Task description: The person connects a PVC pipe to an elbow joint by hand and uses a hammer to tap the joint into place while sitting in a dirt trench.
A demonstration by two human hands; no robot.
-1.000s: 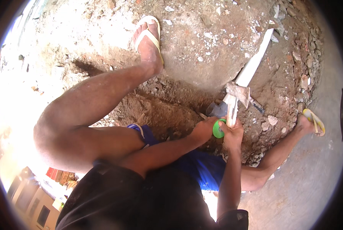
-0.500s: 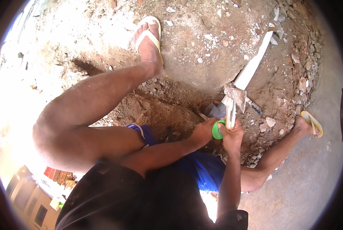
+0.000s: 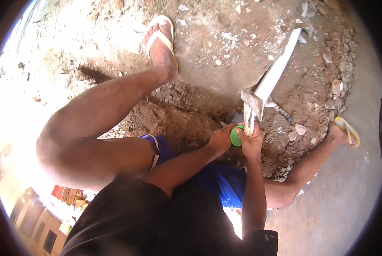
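Observation:
My right hand (image 3: 251,144) is closed round the wooden handle of a hammer (image 3: 252,102), whose dusty metal head points away from me. Its thumb side meets the rim of a green round plastic guard (image 3: 236,136). My left hand (image 3: 221,140) is in a fist against the guard's left side. It seems to grip the tool the guard belongs to, though the fingers hide most of it. Past that fist, a grey object (image 3: 233,117) lies in the dug soil. Beyond the hammer head, a long white strip (image 3: 277,71), like split pipe, rests on the ground.
A narrow trench (image 3: 178,121) of loose brown soil runs between my legs. A thin dirty tool-like piece (image 3: 280,112) lies right of the hammer. Broken stones (image 3: 300,129) are scattered near a smooth concrete floor (image 3: 340,192) on the right. My sandalled feet (image 3: 162,45) straddle the digging.
Both hands have shifted slightly left, carrying the hammer and green guard along. The view has moved a little too. Both grips look the same.

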